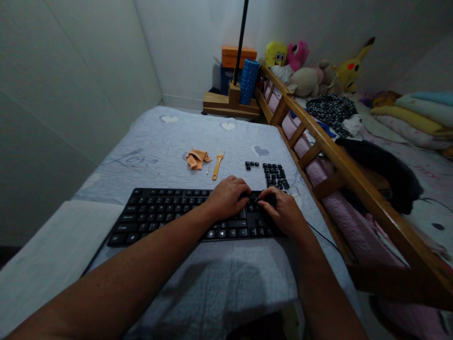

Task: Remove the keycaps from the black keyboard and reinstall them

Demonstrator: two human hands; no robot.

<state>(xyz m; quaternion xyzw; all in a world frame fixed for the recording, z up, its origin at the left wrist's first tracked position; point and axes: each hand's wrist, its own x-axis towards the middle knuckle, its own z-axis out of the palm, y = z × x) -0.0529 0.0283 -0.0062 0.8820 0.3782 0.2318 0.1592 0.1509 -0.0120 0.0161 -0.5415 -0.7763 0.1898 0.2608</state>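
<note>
While keycaps [281, 174] lie beyond the keyboard's [165, 208] edge, left hand [228, 197] and right hand [285, 210] touch it, grips unclear.

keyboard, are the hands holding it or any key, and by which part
Can't tell: the left hand and right hand are at the keyboard, right of its middle, but any grip is too dark to see.

Both hands [230, 197] touch the black keyboard [155, 212] near loose keycaps [274, 174].
</note>
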